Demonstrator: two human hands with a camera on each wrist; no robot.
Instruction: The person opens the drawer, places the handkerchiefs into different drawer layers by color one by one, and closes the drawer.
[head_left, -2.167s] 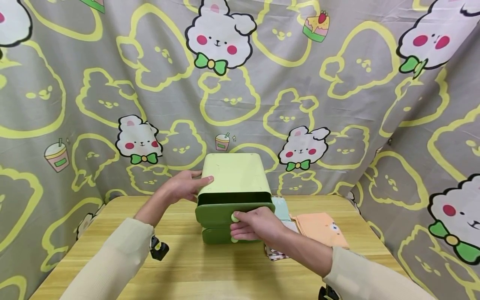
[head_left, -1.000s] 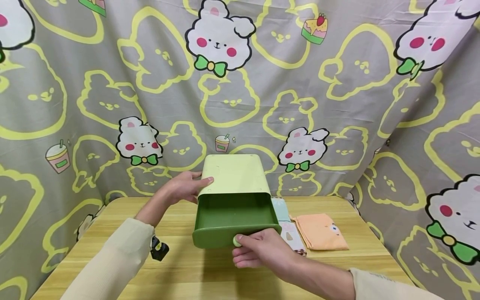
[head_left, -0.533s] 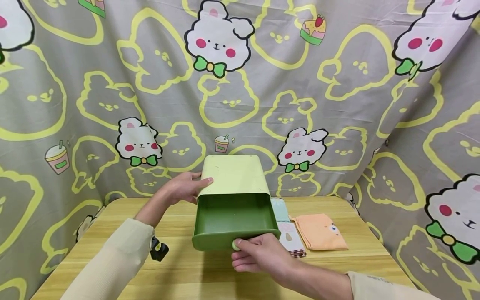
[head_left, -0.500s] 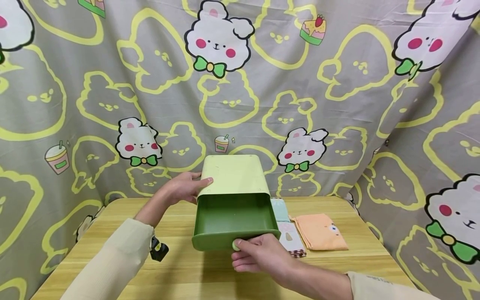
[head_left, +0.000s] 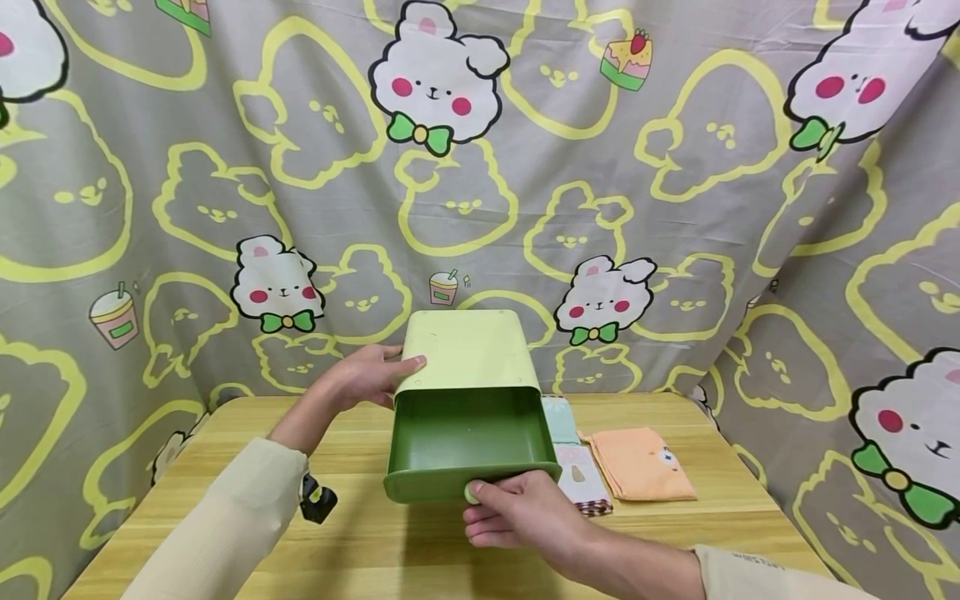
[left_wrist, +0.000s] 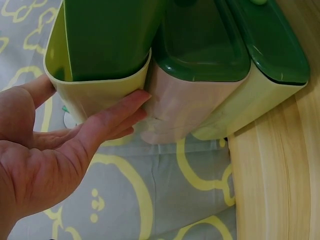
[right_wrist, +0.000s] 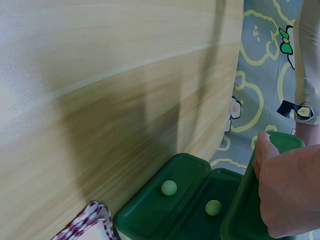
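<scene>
A small cabinet with a pale yellow-green top stands on the table, its tiers stacked in the left wrist view. Its top drawer, dark green, is pulled well out, and its inside looks bare. My right hand pinches the round light-green knob on that drawer's front. At the cabinet's left side, my left hand rests with the thumb on the top. Its fairly straight fingers press the side wall in the left wrist view. Two lower drawer fronts stay pushed in, seen in the right wrist view.
Right of the cabinet lie a folded orange cloth, a white cloth with a checked edge and a pale blue cloth. A patterned curtain hangs behind the wooden table.
The right hand has drawn the top drawer toward me, from slightly out to far out. Over the last half second it barely moves. The left hand has stayed on the cabinet.
</scene>
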